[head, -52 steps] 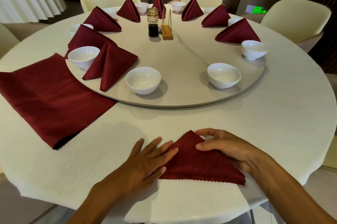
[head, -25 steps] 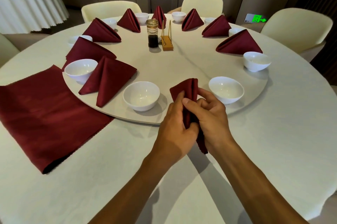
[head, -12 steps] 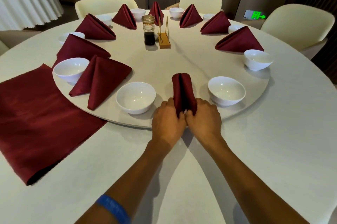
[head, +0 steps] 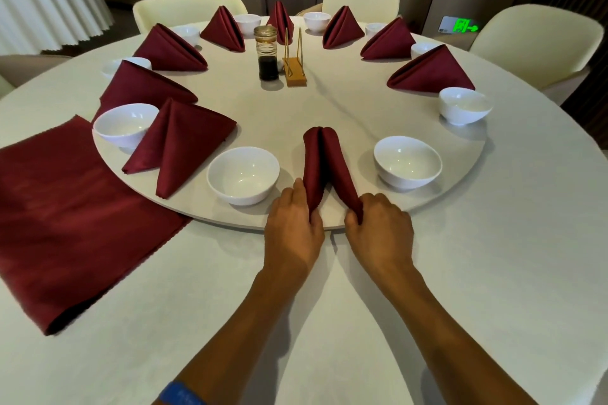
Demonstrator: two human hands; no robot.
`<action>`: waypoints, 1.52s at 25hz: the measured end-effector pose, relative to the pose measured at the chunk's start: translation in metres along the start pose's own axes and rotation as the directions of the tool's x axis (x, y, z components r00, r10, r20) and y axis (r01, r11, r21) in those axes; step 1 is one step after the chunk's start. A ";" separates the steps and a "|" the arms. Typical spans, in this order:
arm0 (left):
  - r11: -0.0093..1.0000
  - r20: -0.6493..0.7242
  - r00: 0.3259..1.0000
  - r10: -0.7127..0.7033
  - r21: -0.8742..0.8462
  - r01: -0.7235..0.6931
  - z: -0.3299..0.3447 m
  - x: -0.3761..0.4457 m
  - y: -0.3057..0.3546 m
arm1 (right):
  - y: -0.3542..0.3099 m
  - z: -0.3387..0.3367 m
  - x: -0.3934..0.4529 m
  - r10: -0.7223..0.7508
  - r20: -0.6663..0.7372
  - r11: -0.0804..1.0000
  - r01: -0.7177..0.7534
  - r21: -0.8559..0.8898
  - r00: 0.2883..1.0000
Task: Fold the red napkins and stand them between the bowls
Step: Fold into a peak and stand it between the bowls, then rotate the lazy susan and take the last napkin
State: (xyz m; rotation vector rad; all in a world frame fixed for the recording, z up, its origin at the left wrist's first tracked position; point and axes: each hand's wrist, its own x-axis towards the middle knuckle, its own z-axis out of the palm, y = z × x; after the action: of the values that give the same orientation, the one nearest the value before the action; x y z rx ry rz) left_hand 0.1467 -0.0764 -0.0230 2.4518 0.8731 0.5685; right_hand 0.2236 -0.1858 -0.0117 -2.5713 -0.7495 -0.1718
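Folded red napkin (head: 320,164) stood on turntable (head: 329,108) between two near bowls, long axis running away from hands, left hand (head: 292,223) and right hand (head: 378,226) each pinching a near corner, equally close.

No words or numbers legible — only a green exit sign (head: 460,26), text unreadable.
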 end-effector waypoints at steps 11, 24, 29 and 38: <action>0.896 0.013 0.907 0.421 0.152 -0.418 0.043 -0.057 0.014 | 0.047 -0.034 -0.045 0.203 -0.008 0.825 -0.167 0.540 0.979; 0.850 -0.090 0.880 0.467 0.320 -0.418 -0.015 -0.049 -0.046 | 0.107 -0.056 -0.025 0.189 -0.053 0.937 -0.163 0.310 0.981; 0.856 0.057 0.914 0.402 0.330 -0.397 -0.049 -0.052 -0.096 | 0.096 -0.043 0.004 -0.030 0.214 0.999 0.025 0.027 0.976; 0.890 -0.179 0.984 -0.015 0.446 0.095 -0.153 -0.080 -0.233 | 0.023 0.005 -0.035 -0.117 0.244 0.952 0.179 -0.247 0.963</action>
State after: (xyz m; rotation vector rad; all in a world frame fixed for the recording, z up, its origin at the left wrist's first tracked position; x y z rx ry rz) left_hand -0.1003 0.0743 -0.0476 2.8107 1.2641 0.6174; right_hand 0.2063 -0.2179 -0.0337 -2.8220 -1.0728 -0.0262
